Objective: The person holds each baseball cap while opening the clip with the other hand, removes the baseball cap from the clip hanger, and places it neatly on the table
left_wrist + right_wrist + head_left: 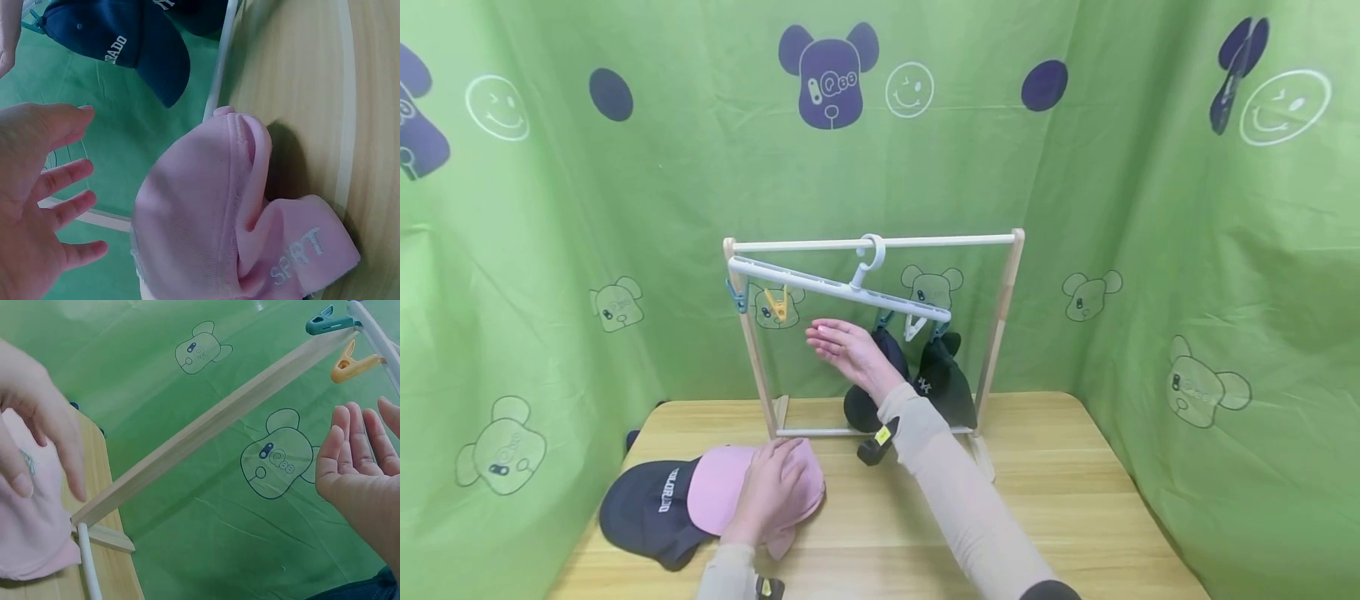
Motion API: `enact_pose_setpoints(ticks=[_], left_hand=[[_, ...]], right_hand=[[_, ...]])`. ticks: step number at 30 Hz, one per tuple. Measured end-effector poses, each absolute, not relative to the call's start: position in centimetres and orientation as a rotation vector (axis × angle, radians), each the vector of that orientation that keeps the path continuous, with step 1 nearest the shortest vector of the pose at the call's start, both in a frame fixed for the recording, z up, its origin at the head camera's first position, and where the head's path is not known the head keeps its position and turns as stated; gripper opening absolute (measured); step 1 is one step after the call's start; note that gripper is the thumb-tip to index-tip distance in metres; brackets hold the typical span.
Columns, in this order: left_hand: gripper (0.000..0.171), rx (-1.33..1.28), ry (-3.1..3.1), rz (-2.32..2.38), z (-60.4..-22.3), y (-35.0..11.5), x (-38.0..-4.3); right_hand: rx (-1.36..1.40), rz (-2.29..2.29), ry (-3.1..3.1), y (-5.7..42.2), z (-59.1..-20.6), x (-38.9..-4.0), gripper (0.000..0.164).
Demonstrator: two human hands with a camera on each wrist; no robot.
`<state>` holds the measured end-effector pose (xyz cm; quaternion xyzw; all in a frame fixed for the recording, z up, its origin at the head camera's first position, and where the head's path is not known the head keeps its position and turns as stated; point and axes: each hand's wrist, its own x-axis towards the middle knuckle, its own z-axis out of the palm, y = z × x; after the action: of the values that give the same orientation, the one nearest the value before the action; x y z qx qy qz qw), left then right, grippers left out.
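Observation:
My left hand hovers over a pink cap, its fingers spread and apart from the cloth in the left wrist view. The pink cap lies against a dark cap with white lettering on its front. Higher up, my right hand is raised under a tilted white hanger, palm turned upward and holding nothing. A yellow clip is just above its fingertips, and a teal clip sits at the hanger's end. Two dark caps, a navy one and a black one, hang from the hanger's lower side.
A wooden rack with a white top bar carries the hanger's hook. A white clip hangs between the two hung caps. The wooden table is bordered by a green printed curtain on the back and sides.

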<state>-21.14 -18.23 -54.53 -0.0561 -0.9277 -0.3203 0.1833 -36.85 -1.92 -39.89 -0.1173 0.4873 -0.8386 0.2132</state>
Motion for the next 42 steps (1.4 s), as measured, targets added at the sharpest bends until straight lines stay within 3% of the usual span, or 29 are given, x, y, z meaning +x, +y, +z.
enact_pose_setpoints(ticks=[14, 31, 37, 42], left_hand=[[0.047, -0.18, -2.611, -0.924, -53.4, -17.7, -22.2], [0.051, -0.157, -2.565, -1.109, -52.0, -16.6, -23.4], [0.053, -0.123, -2.57, -1.186, -51.8, -15.9, -24.0], [0.054, -0.121, -2.565, -1.223, -51.7, -15.4, -24.6]], right_hand=[[-0.281, -2.313, 1.497, 0.3, -40.0, -36.6, 0.031], [-0.322, -2.393, 1.573, 4.0, -39.4, -36.2, 0.012], [-0.243, -2.438, 1.59, 5.9, -39.2, -36.2, 0.013], [-0.246, -2.454, 1.614, 7.3, -39.0, -36.4, 0.026]])
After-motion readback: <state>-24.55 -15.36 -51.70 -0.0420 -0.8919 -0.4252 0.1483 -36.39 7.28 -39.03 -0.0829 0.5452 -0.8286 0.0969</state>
